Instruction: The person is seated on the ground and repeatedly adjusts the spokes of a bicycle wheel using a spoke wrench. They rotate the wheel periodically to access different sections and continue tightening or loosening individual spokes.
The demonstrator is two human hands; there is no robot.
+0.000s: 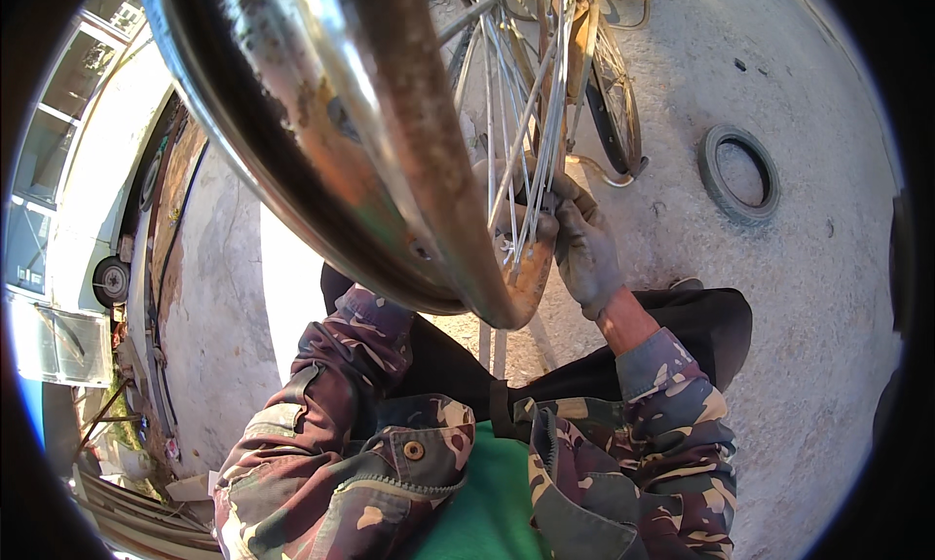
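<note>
- Right hand (pixel 587 258), seemingly in a grey glove: fingers bent inward and close together, partly closed, against the spokes (pixel 555 93) beside the rim (pixel 414 151); one cannot tell whether they pinch a spoke or something small.
- Left hand: hidden, or nearly so, behind the rim; its sleeve (pixel 331 365) runs up to the rim's lower edge; how far open it is, and what it has hold of, cannot be told.
- Rim: large, worn and rust-marked; it rises in front of the left hand's place, and its lower end curves up beside the right hand; the spokes run up and away from there.
- Beyond the right hand: another wheel (pixel 616 83), with a curved bar (pixel 612 177) near its lower end; well to the right of that hand, a tyre (pixel 710 178) lies flat on the ground (pixel 662 239).
- Below the right hand: dark trousers (pixel 706 336), the knee bent outward.
</note>
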